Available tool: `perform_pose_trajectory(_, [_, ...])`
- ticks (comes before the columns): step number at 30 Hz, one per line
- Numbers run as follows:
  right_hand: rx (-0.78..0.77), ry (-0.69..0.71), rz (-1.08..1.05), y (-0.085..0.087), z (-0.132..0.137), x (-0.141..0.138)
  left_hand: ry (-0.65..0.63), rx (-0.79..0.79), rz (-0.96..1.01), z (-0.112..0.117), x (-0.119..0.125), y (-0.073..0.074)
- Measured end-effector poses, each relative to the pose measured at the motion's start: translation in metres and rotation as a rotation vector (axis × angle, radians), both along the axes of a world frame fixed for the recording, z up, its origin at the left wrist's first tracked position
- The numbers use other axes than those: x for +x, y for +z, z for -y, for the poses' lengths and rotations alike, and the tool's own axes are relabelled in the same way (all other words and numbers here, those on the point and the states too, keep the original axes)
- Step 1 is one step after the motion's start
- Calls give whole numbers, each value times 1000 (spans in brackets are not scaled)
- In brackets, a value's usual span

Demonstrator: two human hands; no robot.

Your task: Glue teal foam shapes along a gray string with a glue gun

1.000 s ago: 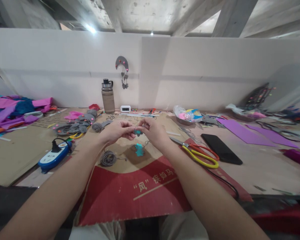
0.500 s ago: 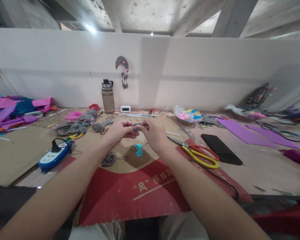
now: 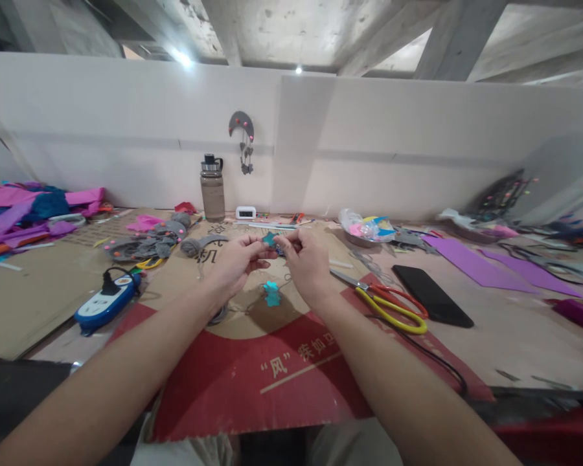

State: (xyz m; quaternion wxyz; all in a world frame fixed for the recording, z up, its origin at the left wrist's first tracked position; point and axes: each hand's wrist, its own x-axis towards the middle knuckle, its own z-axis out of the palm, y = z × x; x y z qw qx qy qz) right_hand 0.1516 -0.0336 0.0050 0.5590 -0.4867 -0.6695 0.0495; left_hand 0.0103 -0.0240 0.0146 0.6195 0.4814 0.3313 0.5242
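Note:
Between my two hands, above the cardboard, is a small teal star-shaped piece (image 3: 269, 239). My left hand (image 3: 241, 260) pinches its left side with thumb and fingertips. The closed fingers of my right hand (image 3: 307, 264) meet its right side; a bit of something dark below them is too small to make out. Beneath the hands, several teal cutouts (image 3: 272, 294) lie close together on the brown and red cardboard sheet (image 3: 301, 395). A coil of grey yarn (image 3: 218, 314) is partly hidden behind my left wrist.
Scissors with red and yellow handles (image 3: 393, 312) lie right of my right forearm, beside a black phone (image 3: 432, 295). A power strip (image 3: 107, 303) sits at left. Behind stand a bottle (image 3: 212, 194) and a small clock (image 3: 245, 213). A bowl (image 3: 362, 238) holds bagged bits.
The teal piece shows more fully between my fingers, where before it was mostly covered. My left forearm now hides more of the grey yarn. The camera view has shifted slightly.

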Motion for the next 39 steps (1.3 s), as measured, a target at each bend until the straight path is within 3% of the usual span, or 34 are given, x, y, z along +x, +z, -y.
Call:
perform_pose_trajectory(11, [99,-41,63,-3,3,0,8,71,128,1,7,-4])
perform_pose_trajectory(21, [1,57,-54,-6,-4,-1,-65,70,262,6,9,-4])
perform_pose_trajectory(31, [-12,79,-49,-6,-5,2,-127,126,39,-1,-3,1])
perform_pose_trajectory(39, [-78,226,-169,-4,-7,-1,-130,122,-32,-3,-13,8])
